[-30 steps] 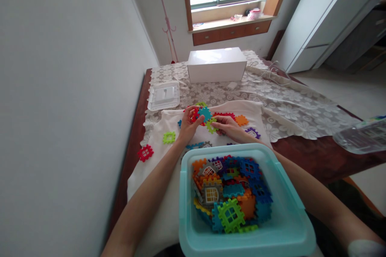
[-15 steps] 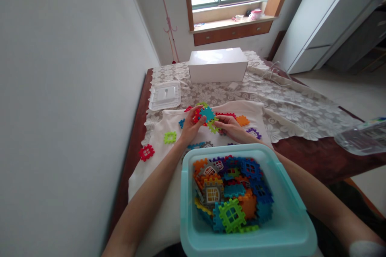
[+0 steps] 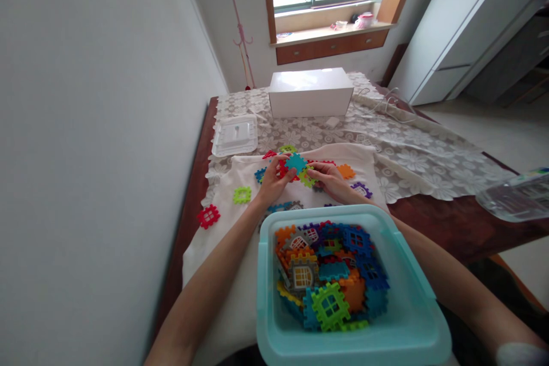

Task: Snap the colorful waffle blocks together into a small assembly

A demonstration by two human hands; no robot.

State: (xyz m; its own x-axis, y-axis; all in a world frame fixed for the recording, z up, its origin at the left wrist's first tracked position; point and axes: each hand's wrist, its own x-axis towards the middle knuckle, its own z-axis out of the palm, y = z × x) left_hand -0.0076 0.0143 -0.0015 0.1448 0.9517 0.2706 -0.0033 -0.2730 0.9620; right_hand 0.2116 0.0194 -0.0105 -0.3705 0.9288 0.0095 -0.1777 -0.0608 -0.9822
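Observation:
My left hand grips a blue square piece with notched edges, and red pieces show behind its fingers. Pinched in my right hand is a lime-green piece, which touches the lower right edge of the blue one. Whether the two are locked together I cannot tell. Both hands are over the white cloth, just beyond a teal tub that holds several coloured notched pieces.
Loose pieces lie on the cloth: red, green, orange and purple. Farther back are a white lid and a long white box. A clear plastic container is at the right edge.
The held blue piece has moved slightly right and is turned a little. The green piece has shifted slightly right and sits closer against it.

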